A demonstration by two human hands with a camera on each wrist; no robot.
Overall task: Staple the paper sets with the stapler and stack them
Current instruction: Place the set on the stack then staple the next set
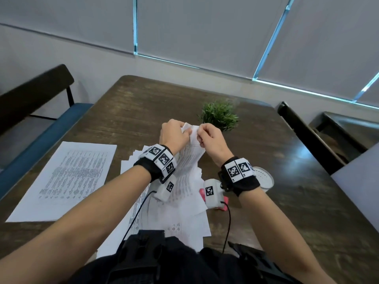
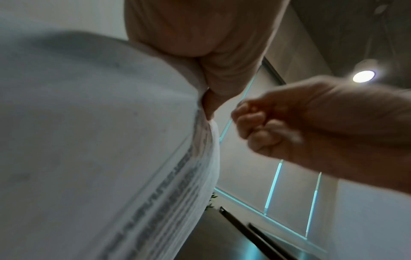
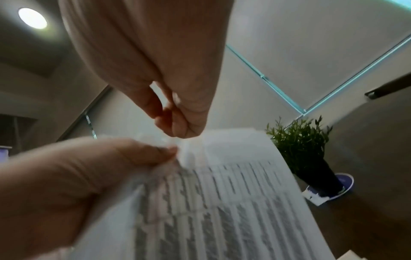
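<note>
Paper set lifted off table, far edge up between both hands, long axis running near to far, near end trailing onto loose sheets below. Left hand pinching far-left corner, thumb curled over top sheet. Right hand pinching just beside it on the right, fingertips closed on the edge; looks like squaring or separating the corner. Stapler, pink, lying near side, mostly hidden under right wrist; right hand nearer to it, a reach back toward the body. Finished stack flat at left, well apart. Both wrists raised, palms down, forearms converging.
</note>
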